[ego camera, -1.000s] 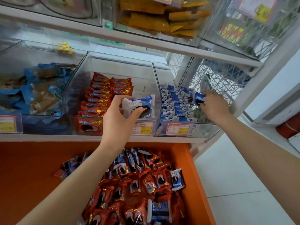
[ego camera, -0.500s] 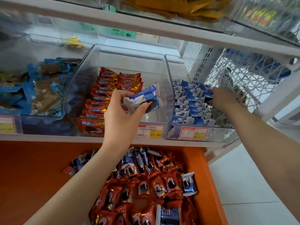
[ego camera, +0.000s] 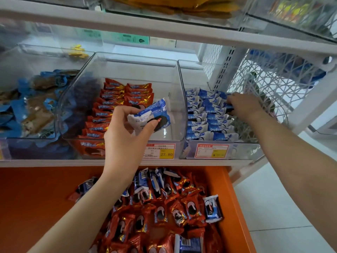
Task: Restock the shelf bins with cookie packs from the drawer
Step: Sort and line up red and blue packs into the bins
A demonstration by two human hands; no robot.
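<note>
The left hand, at centre, pinched a blue cookie pack between thumb and fingers, in front of the clear middle bin of red packs. At 3 o'clock, the right hand curled its fingers round a second blue pack inside the right bin. At 6 o'clock, the orange drawer held loose packs.

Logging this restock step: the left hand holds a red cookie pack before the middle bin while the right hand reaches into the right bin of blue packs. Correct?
Not quite: the head view shows the left hand holds a blue-and-white cookie pack, not a red one. It is before the middle bin, and the right hand reaches into the right bin of blue packs.
</note>
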